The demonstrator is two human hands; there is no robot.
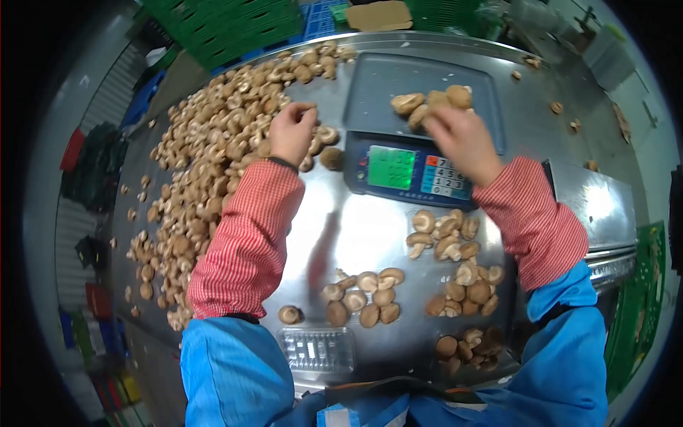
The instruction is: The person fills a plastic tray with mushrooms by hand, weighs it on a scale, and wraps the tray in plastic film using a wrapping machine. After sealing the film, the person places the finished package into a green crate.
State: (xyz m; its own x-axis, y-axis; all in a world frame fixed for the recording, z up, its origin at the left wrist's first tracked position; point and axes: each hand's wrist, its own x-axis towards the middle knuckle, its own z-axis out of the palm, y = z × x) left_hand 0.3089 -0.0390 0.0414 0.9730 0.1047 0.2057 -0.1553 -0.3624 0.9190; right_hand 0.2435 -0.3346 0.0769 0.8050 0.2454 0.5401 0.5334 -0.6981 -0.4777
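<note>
My left hand [290, 134] is over the right edge of a large heap of shiitake mushrooms [213, 135], its fingers pinched together. What they hold, if anything, is hidden. My right hand [464, 141] reaches over the digital scale's grey tray [377, 85], slightly blurred. Its fingers close on a mushroom at the near side of a small group of shiitake mushrooms [408, 104] on that tray. Below the tray, the scale's green display [391, 166] is lit, but its digits are too blurred to read.
Several small groups of mushrooms [361, 297] lie on the steel table [320, 242] in front of me. A clear plastic tray [316, 349] is at the near edge, with a single mushroom [289, 314] beside it. Green crates [224, 28] stand behind the table. A metal box [594, 203] is at the right.
</note>
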